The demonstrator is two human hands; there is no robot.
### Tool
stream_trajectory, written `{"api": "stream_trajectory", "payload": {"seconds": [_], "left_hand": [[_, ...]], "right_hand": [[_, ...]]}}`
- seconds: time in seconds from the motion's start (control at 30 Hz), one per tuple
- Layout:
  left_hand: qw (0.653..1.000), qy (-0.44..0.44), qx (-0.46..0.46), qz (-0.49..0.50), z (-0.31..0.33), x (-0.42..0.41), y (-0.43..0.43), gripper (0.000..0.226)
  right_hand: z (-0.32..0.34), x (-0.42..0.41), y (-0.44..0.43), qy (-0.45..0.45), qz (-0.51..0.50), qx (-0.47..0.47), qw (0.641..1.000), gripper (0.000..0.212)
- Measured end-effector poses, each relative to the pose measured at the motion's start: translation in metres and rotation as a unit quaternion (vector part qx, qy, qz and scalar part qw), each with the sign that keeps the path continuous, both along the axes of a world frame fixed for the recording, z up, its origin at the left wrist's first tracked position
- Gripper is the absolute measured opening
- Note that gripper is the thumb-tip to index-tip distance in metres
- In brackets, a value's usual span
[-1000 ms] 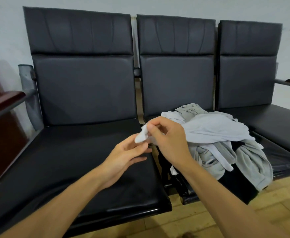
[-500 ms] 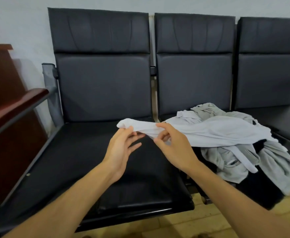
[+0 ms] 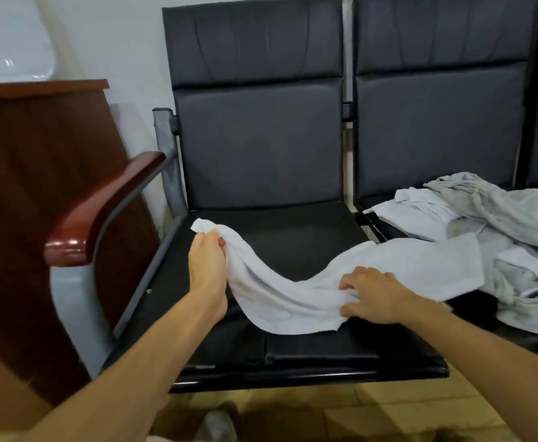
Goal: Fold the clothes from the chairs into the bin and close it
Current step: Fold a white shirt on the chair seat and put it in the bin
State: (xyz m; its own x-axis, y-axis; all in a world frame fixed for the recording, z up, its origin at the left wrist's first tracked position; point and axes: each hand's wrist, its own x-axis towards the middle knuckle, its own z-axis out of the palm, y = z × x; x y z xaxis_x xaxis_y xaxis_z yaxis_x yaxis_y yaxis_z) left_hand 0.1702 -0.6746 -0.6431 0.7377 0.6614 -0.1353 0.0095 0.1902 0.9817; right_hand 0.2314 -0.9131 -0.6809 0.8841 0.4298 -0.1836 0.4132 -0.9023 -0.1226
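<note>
A white garment stretches across the seat of the left black chair. My left hand grips its far left end, near the seat's left side. My right hand grips the cloth's front edge near the middle of the seat. The garment's other end runs right into a pile of grey and white clothes on the middle chair. The bin is not in view.
A dark red wooden armrest on a grey metal frame stands left of the seat. A brown wooden cabinet fills the far left, with a white object on top. Tan floor tiles lie below.
Both hands have pulled the white garment left out of the pile and spread apart along it. It now lies across the left seat. The view has swung left.
</note>
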Motion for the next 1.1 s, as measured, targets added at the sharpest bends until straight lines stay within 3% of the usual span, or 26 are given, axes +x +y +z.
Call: {"api": "stream_trajectory", "payload": {"seconds": [0.07,0.13,0.27,0.37,0.43,0.5,0.57,0.67,0.73,0.83,0.9,0.97,1.03,1.1], "left_hand": [[1.000,0.027,0.001,0.012,-0.004,-0.002,0.008,0.032],[0.998,0.045,0.001,0.036,-0.006,0.000,0.019,0.031],[0.995,0.038,0.045,0.075,-0.010,0.000,0.030,0.026],[0.996,0.031,0.055,0.070,-0.018,0.001,0.038,0.027],[0.997,0.045,0.031,0.053,-0.020,0.000,0.039,0.030],[0.996,0.077,0.016,0.033,-0.024,-0.002,0.037,0.054],[0.994,0.101,0.049,0.007,-0.025,-0.007,0.034,0.066],[0.977,0.162,0.131,-0.039,-0.027,-0.010,0.034,0.063],[0.944,0.224,0.232,-0.077,-0.028,-0.011,0.031,0.058],[0.861,0.264,0.426,-0.085,-0.031,-0.013,0.021,0.045],[0.845,0.198,0.484,-0.115,-0.030,-0.013,0.013,0.031],[0.841,0.125,0.461,-0.253,-0.029,-0.016,0.005,0.012],[0.773,0.126,0.452,-0.428,-0.032,-0.022,-0.009,0.009],[0.679,0.179,0.477,-0.529,-0.039,-0.024,-0.020,0.030]], "right_hand": [[-0.003,0.002,0.011,-0.007,0.042,0.045,0.998,0.012],[-0.001,0.002,0.022,0.031,0.089,0.108,0.990,0.027],[0.012,0.005,0.036,0.090,0.119,0.225,0.963,0.034],[0.016,0.015,0.037,-0.014,0.033,0.284,0.958,0.017],[0.013,0.017,0.036,-0.148,-0.051,0.228,0.961,0.016],[0.005,0.018,0.034,-0.222,-0.076,0.168,0.958,0.025],[0.000,0.014,0.037,-0.188,-0.017,0.172,0.967,0.024],[-0.002,-0.001,0.043,-0.059,0.142,0.178,0.972,0.009],[-0.005,-0.009,0.046,0.004,0.191,0.129,0.973,0.016],[-0.014,-0.014,0.045,0.073,0.176,0.096,0.977,0.036],[-0.017,-0.015,0.046,0.069,0.170,0.103,0.978,0.036],[-0.016,-0.017,0.046,0.047,0.172,0.103,0.978,0.030],[-0.016,-0.018,0.042,0.019,0.167,0.116,0.979,0.025],[-0.014,-0.014,0.033,-0.027,0.150,0.129,0.980,0.019]]}}
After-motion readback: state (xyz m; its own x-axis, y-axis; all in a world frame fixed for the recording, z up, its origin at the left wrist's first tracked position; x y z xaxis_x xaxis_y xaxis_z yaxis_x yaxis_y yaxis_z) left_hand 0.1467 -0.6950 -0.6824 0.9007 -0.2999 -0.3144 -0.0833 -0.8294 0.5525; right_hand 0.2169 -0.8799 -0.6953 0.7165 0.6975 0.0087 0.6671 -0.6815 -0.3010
